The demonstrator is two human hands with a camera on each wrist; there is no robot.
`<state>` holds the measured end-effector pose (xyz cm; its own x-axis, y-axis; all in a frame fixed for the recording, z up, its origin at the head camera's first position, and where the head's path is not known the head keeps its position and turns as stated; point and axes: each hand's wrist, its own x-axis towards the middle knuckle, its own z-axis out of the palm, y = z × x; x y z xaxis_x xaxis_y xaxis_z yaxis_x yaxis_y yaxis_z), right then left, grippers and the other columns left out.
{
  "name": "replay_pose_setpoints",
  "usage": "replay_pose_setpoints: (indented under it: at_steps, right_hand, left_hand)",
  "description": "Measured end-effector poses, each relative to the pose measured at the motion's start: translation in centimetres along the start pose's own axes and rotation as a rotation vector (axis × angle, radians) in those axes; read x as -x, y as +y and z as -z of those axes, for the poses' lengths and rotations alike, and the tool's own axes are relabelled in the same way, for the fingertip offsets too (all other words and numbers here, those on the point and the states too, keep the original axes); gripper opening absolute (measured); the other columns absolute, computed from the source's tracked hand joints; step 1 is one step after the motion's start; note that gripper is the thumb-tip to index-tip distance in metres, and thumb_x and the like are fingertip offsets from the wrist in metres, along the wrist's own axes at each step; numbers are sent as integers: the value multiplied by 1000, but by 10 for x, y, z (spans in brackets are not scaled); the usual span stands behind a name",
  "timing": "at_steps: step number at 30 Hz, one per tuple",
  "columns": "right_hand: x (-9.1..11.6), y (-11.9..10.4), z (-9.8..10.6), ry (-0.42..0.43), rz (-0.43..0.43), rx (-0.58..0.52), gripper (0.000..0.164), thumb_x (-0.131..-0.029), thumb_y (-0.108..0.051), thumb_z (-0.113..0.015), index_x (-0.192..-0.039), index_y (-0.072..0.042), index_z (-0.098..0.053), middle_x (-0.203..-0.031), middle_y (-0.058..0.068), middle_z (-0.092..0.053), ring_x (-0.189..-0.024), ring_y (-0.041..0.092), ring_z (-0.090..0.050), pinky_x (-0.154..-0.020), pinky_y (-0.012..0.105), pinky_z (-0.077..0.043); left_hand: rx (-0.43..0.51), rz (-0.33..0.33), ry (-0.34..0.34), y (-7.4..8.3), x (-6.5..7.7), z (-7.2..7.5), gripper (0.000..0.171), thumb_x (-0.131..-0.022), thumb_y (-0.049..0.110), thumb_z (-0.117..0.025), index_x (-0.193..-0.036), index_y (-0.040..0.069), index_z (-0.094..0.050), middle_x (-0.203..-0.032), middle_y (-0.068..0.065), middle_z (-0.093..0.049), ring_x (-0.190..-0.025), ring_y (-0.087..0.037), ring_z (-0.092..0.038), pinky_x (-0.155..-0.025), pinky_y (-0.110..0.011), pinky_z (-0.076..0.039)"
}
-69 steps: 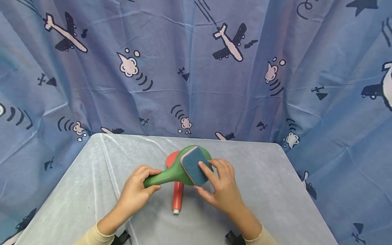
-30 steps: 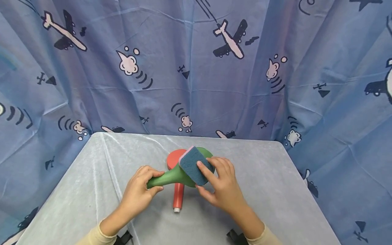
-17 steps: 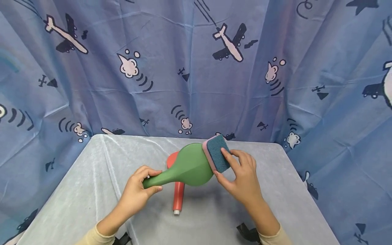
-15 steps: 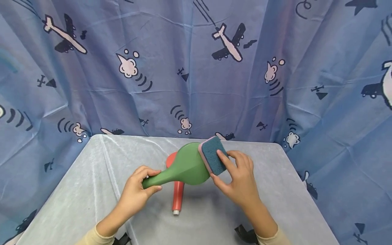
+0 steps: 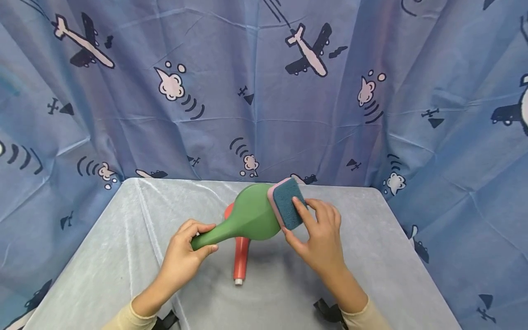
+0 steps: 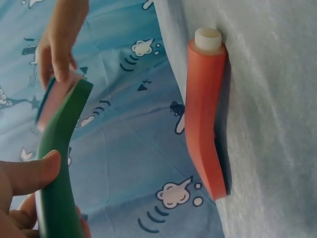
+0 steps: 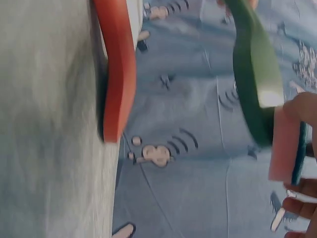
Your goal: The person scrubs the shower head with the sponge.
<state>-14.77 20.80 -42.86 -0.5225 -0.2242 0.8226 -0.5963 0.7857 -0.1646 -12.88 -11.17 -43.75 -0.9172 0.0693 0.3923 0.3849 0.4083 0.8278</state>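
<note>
My left hand [image 5: 181,256] grips the handle of a green handheld shower head [image 5: 255,213], its round head pointing right, raised above the table. Between thumb and fingers, my right hand [image 5: 323,238] pinches a sponge [image 5: 288,204] with a blue scouring face and a pink foam side. The pink side lies against the right edge of the green head, as the right wrist view also shows with the sponge [image 7: 285,144]. Below and behind lies a red shower head [image 5: 241,261] with a white connector [image 6: 208,38] at its handle end. The green head hides part of it.
A pale grey cloth covers the table [image 5: 330,284]. Behind it hangs a blue curtain [image 5: 264,91] printed with planes and clouds. Black straps [image 5: 327,311] sit at the wrists.
The sponge has slid right, from the middle of the green shower head to its right edge, with my right hand. My left hand keeps its grip; the green shower head has risen slightly.
</note>
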Motion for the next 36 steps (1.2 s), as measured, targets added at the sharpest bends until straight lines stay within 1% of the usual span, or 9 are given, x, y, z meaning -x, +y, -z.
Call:
replay_pose_setpoints:
  at_steps: [4, 12, 14, 19, 21, 24, 30, 32, 36]
  right_hand:
    - [-1, 2, 1, 26, -7, -28, 61, -93, -50, -66, -141, -12, -63, -124, 21, -60, -116, 42, -53, -103, 64, -32]
    - [5, -29, -13, -22, 308, 2, 59, -88, -40, -69, -140, -13, -64, -126, 21, -62, -117, 41, -56, -102, 64, -37]
    - [4, -26, -11, -6, 283, 25, 58, -89, -42, -67, -140, -14, -64, -124, 20, -62, -116, 41, -56, -102, 64, -37]
    - [-2, -6, 0, 65, 59, 12, 59, -90, -46, -68, -138, -12, -65, -122, 21, -61, -114, 42, -53, -100, 63, -34]
    - [-3, -4, 2, 78, 20, -1, 59, -92, -48, -66, -138, -11, -65, -122, 22, -60, -114, 42, -53, -100, 63, -34]
    - [-1, -11, 0, 68, 76, -31, 58, -92, -47, -66, -137, -10, -66, -122, 22, -61, -114, 42, -53, -100, 63, -35]
    - [7, -33, -11, 28, 326, 4, 54, -92, -41, -64, -136, -12, -66, -122, 21, -62, -115, 41, -56, -99, 65, -37]
    - [8, -33, -11, 34, 315, 35, 55, -90, -42, -64, -136, -13, -66, -122, 20, -63, -115, 41, -56, -100, 65, -37]
    - [5, -20, -5, 48, 147, 52, 58, -85, -40, -70, -137, -13, -66, -121, 20, -61, -115, 41, -54, -101, 65, -35]
  left_hand:
    - [47, 27, -5, 2, -1, 1, 47, -70, -5, -89, -112, 13, -76, -104, 6, -67, -92, -13, -58, -80, -16, -49]
    - [51, 121, -19, -1, -2, 0, 45, -73, 2, -90, -113, 15, -76, -107, 4, -67, -91, -16, -56, -77, -21, -50]
    - [49, 127, -15, -1, -2, 0, 45, -73, 2, -90, -114, 15, -76, -107, 4, -68, -90, -16, -56, -76, -21, -50]
    - [64, 111, 1, 1, -1, 0, 45, -74, 2, -90, -114, 16, -76, -109, 5, -69, -88, -18, -57, -73, -20, -52]
    - [74, 109, 13, 2, 0, 1, 45, -73, 0, -90, -113, 16, -76, -110, 5, -69, -87, -19, -58, -72, -20, -52]
    - [76, 112, 29, 4, 2, 2, 45, -73, -1, -89, -113, 16, -75, -110, 6, -69, -86, -20, -58, -71, -20, -52]
    - [61, 141, 27, 5, 2, 1, 44, -75, 2, -89, -115, 14, -75, -110, 3, -70, -87, -21, -60, -72, -22, -51]
    - [65, 152, 20, 5, 2, 0, 44, -76, 4, -90, -116, 14, -75, -111, 1, -71, -87, -19, -60, -72, -22, -52]
    - [87, 187, 18, 5, 1, -1, 43, -77, 6, -89, -117, 13, -74, -111, -3, -71, -84, -14, -60, -69, -22, -52]
